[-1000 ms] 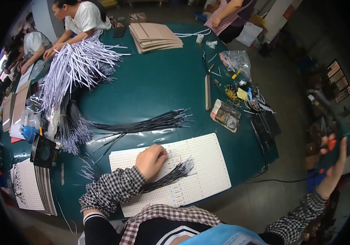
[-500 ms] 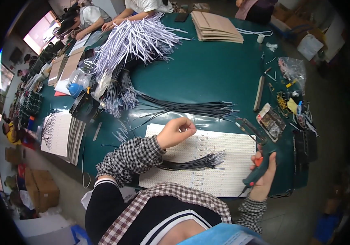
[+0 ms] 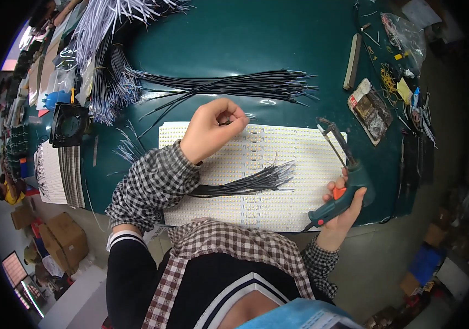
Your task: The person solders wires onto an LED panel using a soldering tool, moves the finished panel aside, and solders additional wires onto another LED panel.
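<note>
right hand [image 3: 346,215] with fingers clamped around a green soldering gun [image 3: 360,183], black wires [image 3: 248,183] across a white board [image 3: 311,164], left hand [image 3: 208,130] above its far part, fingertips together, on what cannot tell, longer wires [image 3: 223,85] beyond on the table [image 3: 256,35]

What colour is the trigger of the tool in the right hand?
The trigger is orange-red; the head view shows it best.

The left forearm [image 3: 155,183] slants up and rightward from a bent elbow [image 3: 126,228] to the left hand [image 3: 210,129], its fingers [image 3: 229,108] curled and drawn together toward the thumb, while the right forearm [image 3: 322,262] rises to the right hand [image 3: 345,216], closed in a grip, thumb extended upward.
</note>
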`<state>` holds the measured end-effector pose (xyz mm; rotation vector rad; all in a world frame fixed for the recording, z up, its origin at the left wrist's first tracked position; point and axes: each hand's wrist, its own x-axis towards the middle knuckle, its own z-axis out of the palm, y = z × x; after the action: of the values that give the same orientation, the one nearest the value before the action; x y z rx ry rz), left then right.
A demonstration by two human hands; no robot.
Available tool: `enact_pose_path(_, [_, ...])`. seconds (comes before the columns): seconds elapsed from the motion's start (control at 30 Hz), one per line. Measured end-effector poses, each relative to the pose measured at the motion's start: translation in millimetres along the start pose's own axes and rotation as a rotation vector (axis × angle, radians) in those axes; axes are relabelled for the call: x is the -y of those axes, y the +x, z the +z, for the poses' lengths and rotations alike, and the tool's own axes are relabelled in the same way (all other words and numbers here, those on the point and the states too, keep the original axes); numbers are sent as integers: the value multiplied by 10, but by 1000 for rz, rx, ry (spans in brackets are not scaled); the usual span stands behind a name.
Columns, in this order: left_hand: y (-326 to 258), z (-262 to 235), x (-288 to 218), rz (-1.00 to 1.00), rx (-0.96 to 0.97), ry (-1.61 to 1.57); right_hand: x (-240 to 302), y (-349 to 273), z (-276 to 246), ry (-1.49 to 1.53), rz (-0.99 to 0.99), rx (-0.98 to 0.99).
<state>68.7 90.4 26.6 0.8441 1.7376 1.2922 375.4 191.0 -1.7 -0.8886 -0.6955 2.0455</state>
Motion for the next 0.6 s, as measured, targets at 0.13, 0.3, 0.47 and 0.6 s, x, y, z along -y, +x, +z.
enact_pose_path(0.13, [-4,16,-8,76,-16,98,38,-63,51,-89,-14,-26])
enact_pose_path(0.3, [21,94,-26,113,39,298,133,-140,145,-218,-65,-1])
enact_pose_path(0.47, [73,148,24,57,74,312,174,-166,209,-286,-58,-15])
enact_pose_path(0.6, [106,182,102,103,48,319,141,-176,169,-344,-68,-79])
